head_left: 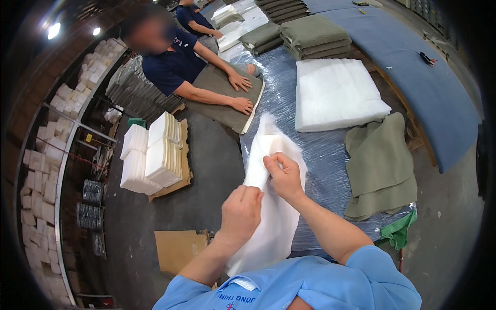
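A sheet of white fluffy batting (276,222) hangs over the table's near-left edge, with a cream foam piece (269,143) lying against its far end. My left hand (241,211) is closed on the near-left edge of the batting. Farther off and to the right, my right hand (285,176) pinches the batting between thumb and fingers, close to the foam. What lies inside both grips is mostly hidden by the fingers. Olive-green fabric pieces (381,160) rest on the table to my right, beyond reach of either hand's present grip.
The table (323,170) is wrapped in plastic film. On it lie a thick stack of white batting (338,95) and folded olive fabric (315,36). A co-worker (170,67) presses a grey-green cover (217,95) at left. Foam blocks (165,155) and a cardboard box (178,250) stand on the floor.
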{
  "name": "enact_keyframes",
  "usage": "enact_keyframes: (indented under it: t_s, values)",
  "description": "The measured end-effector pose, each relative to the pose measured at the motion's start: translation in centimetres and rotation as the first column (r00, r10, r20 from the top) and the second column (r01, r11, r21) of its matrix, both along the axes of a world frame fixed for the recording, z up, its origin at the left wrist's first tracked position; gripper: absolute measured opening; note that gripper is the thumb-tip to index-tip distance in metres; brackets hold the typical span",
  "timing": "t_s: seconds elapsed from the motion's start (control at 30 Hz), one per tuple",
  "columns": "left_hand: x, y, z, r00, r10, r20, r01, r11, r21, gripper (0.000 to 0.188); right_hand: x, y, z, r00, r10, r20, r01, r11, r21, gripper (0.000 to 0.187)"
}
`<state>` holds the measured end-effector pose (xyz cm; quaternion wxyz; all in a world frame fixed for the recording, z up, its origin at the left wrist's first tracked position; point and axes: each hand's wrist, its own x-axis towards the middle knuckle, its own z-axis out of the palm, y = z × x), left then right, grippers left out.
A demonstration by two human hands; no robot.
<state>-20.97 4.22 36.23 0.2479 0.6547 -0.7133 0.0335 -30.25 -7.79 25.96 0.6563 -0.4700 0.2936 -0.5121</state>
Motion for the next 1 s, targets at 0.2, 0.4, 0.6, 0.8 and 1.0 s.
enact_keyframes:
  t_s: [0.2, 0.4, 0.6, 0.8, 1.0]
  values:
    - [3.2, -2.2, 0.9, 0.751, 0.066, -0.657, 0.118, 0.965, 0.232, 0.018, -2.0, -0.1, 0.0, 0.999, 0.013, 0.051, -0.018, 0.996, 0.091, 0.030]
    - [3.4, -7.2, -4.8, 0.477, 0.030, -0.878, 0.306, 0.931, 0.198, 0.070, -2.5, 0.5, 0.5, 0.994, -0.076, -0.079, 0.072, 0.996, -0.049, 0.033]
    - [3.0, -8.4, -4.8, 0.564, -0.085, -0.821, 0.442, 0.871, 0.213, 0.088, -4.9, -3.1, -0.9, 0.996, 0.080, 0.050, -0.083, 0.993, 0.079, 0.039]
    - [2.7, -8.4, -4.5, 0.636, -0.083, -0.767, 0.441, 0.855, 0.273, 0.091, -5.8, -8.9, 5.6, 0.804, 0.010, -0.595, -0.089, 0.991, -0.104, 0.067]
    - [2.8, -9.0, -3.6, 0.836, -0.229, -0.499, 0.396, 0.881, 0.259, 0.090, -4.2, -8.8, 7.8, 0.583, -0.008, -0.812, -0.298, 0.928, -0.223, 0.059]
